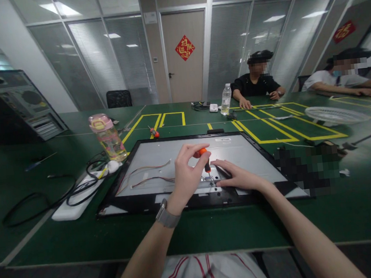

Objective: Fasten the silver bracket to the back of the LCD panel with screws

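My left hand (190, 167), with a watch on its wrist, is closed round the orange and black handle of a screwdriver (207, 166). The screwdriver stands nearly upright, its shaft pointing down at a metal bracket (206, 184) near the close edge of a flat display panel (160, 152). My right hand (237, 175) rests on the panel just right of the tip, fingers stretched forward and thumb apart beside the bracket. Between its thumb and fingers is a dark area I cannot make out. Thin cables (150, 181) lie across the panel's grey back, left of my hands.
Left of the panel are a white power strip (76, 201), black cords and a pink-lidded bottle (107, 138). A computer case (19, 105) stands far left. Beyond are a small red object (154, 132) and a clear bottle (226, 99). Two people sit across the table at the right.
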`<state>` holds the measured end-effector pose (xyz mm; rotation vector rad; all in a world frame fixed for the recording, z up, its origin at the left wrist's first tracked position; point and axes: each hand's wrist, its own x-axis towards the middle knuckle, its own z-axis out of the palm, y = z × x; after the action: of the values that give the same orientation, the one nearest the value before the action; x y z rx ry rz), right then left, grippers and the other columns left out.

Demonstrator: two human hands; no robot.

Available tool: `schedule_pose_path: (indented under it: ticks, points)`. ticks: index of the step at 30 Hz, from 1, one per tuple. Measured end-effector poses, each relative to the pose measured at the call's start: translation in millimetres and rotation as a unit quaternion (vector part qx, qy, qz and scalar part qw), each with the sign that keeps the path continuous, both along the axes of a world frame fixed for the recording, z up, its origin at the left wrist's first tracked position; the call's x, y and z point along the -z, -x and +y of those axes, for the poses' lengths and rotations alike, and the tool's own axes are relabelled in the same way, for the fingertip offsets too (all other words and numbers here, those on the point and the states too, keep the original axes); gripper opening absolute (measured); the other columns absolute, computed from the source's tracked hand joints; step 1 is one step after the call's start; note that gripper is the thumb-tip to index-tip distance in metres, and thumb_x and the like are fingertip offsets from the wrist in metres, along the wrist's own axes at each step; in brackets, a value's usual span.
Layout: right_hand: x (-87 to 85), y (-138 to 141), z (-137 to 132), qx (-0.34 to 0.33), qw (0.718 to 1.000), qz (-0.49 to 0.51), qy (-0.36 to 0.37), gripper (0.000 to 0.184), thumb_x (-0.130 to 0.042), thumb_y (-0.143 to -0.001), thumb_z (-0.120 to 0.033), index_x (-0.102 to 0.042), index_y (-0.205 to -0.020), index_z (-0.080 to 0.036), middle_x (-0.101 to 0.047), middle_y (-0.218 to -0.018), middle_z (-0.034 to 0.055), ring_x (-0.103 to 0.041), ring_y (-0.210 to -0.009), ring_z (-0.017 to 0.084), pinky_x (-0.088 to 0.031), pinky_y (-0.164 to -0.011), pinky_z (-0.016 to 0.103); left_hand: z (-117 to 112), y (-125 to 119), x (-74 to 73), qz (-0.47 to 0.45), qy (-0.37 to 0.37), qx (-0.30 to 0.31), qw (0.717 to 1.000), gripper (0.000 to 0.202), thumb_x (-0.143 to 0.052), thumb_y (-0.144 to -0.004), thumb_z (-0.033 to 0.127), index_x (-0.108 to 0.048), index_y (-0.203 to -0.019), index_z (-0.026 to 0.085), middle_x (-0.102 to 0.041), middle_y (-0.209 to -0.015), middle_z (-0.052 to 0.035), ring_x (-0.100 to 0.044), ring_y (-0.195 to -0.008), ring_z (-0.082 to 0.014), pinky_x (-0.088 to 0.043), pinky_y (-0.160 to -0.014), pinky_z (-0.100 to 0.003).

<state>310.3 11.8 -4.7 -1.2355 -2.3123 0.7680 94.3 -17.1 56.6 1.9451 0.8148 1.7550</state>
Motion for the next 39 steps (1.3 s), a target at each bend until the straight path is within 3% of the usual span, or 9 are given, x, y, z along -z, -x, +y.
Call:
schedule_pose_path:
  ticks: [5,11,15,17,21,27,30,34,39]
  points:
    - [1.0,0.3,0.8,-0.002,1.0,0.006,-0.005,0.073,-0.067,-0.078,-0.054,-0.043,-0.14,-0.025,-0.045,-0.146,0.0102,-0.038,-0.136,0.031,-0.026,-0.116,0.051,-2.6,-0.1,-0.9,0.001,0.008,0.038,0.999,0.026,-0.046,-0.096,0.019,-0.069,-0.108,0.023,-0.065,-0.107,-0.0065,-0.06,-0.102,-0.0178,-0.047,-0.092,-0.035]
    - [-0.2,1.0,-0.7,0.0,1.0,0.008,-0.005,0.072,-0.067,-0.078,-0.054,-0.043,-0.14,-0.027,-0.043,-0.148,0.0089,-0.038,-0.137,0.031,-0.026,-0.116,0.052,-0.1,0.4,-0.3,-0.03,0.028,0.038,0.998,0.015,-0.059,-0.089,0.023,-0.071,-0.099,0.024,-0.064,-0.094,-0.0044,-0.061,-0.088,-0.0166,-0.051,-0.079,-0.031]
    - [-2.7,1.8,-1.9,0.004,1.0,0.002,0.003,0.074,-0.067,-0.077,-0.055,-0.043,-0.141,-0.024,-0.043,-0.148,0.01,-0.036,-0.138,0.031,-0.025,-0.116,0.05,1.8,0.8,-0.1,-0.035,0.045,0.066,0.996,0.027,-0.047,-0.095,0.018,-0.07,-0.105,0.024,-0.065,-0.103,-0.0053,-0.06,-0.099,-0.0164,-0.048,-0.089,-0.033]
    - [-3.3,2.1,-2.2,0.007,1.0,0.001,0.008,0.075,-0.067,-0.077,-0.055,-0.043,-0.141,-0.023,-0.042,-0.149,0.0105,-0.035,-0.139,0.031,-0.024,-0.117,0.05,1.9,0.1,0.0,-0.041,0.053,0.081,0.994,0.026,-0.048,-0.094,0.016,-0.07,-0.107,0.024,-0.065,-0.103,-0.0052,-0.061,-0.097,-0.0157,-0.049,-0.087,-0.031]
    - [-3.4,2.0,-3.1,0.005,1.0,0.003,0.017,0.076,-0.066,-0.077,-0.055,-0.042,-0.141,-0.021,-0.041,-0.149,0.0121,-0.035,-0.139,0.031,-0.026,-0.116,0.049,1.6,-1.5,1.1,-0.045,0.048,0.048,0.997,0.019,-0.061,-0.086,0.017,-0.071,-0.102,0.022,-0.061,-0.093,-0.0035,-0.06,-0.085,-0.014,-0.051,-0.077,-0.027]
    - [-2.8,1.5,-3.1,0.01,1.0,-0.004,0.017,0.075,-0.066,-0.078,-0.055,-0.041,-0.142,-0.024,-0.04,-0.15,0.0111,-0.032,-0.14,0.032,-0.024,-0.116,0.052,0.4,-1.9,2.9,-0.034,0.068,0.081,0.994,0.029,-0.045,-0.096,0.02,-0.065,-0.117,0.022,-0.064,-0.112,-0.0078,-0.061,-0.104,-0.0183,-0.049,-0.091,-0.033]
    - [-1.7,1.6,-1.5,0.007,1.0,-0.006,0.014,0.076,-0.066,-0.077,-0.056,-0.042,-0.141,-0.022,-0.04,-0.15,0.0125,-0.032,-0.14,0.033,-0.024,-0.116,0.052,1.0,-2.2,3.8,-0.036,0.068,0.088,0.993,0.027,-0.051,-0.094,0.02,-0.066,-0.116,0.022,-0.065,-0.106,-0.0071,-0.063,-0.096,-0.0172,-0.05,-0.086,-0.031]
    - [0.8,1.6,0.5,0.001,1.0,0.004,0.003,0.074,-0.067,-0.077,-0.055,-0.042,-0.141,-0.025,-0.043,-0.148,0.0104,-0.036,-0.138,0.032,-0.025,-0.116,0.052,1.2,-1.4,2.7,-0.028,0.036,0.044,0.998,0.02,-0.062,-0.086,0.02,-0.072,-0.104,0.022,-0.059,-0.091,-0.0035,-0.06,-0.083,-0.0145,-0.05,-0.077,-0.027]
    - [1.4,2.1,0.5,0.006,1.0,0.006,0.0,0.075,-0.068,-0.076,-0.055,-0.044,-0.14,-0.025,-0.042,-0.149,0.0102,-0.034,-0.139,0.031,-0.023,-0.117,0.051,0.8,0.6,0.5,-0.027,0.041,0.064,0.997,0.027,-0.047,-0.095,0.022,-0.069,-0.112,0.021,-0.064,-0.106,-0.0072,-0.06,-0.1,-0.0181,-0.048,-0.088,-0.031]
